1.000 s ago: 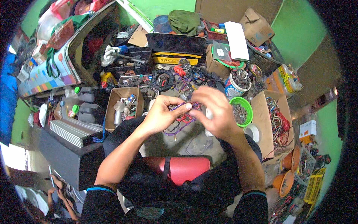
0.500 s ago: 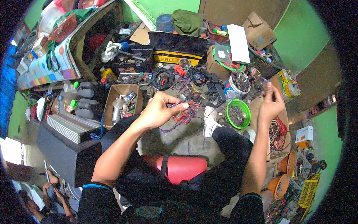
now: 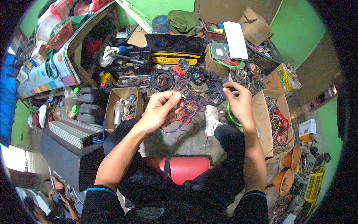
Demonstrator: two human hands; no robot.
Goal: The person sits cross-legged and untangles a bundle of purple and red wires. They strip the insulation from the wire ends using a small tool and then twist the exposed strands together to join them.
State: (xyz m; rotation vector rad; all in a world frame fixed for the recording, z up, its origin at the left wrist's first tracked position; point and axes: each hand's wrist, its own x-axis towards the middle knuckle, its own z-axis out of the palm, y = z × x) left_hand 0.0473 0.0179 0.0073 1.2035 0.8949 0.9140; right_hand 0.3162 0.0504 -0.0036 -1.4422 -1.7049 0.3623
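My left hand (image 3: 159, 110) is closed in a pinch on a purple wire (image 3: 193, 112), with the thumb pressed against the curled fingers. The wire hangs in loops beside and below that hand, over a tangle of red and dark wires on the floor. To the right, my right hand (image 3: 238, 102) is raised with thumb and forefinger a little apart and nothing visible between them. Behind it, a bright green round tub (image 3: 232, 116) is partly hidden by the hand and wrist. A white-socked foot (image 3: 211, 117) rests between the two hands.
On the right stands a cardboard box (image 3: 263, 125) of coiled wires. To the left are another cardboard box (image 3: 108, 115) of small parts and dark jugs (image 3: 89, 93) with green caps. A black and yellow toolbox (image 3: 175, 58) stands ahead. A red cylinder (image 3: 186, 168) lies between my legs.
My right hand has come down and inward toward the left hand, and its pinch has loosened. My left hand has turned slightly and still pinches the purple wire.
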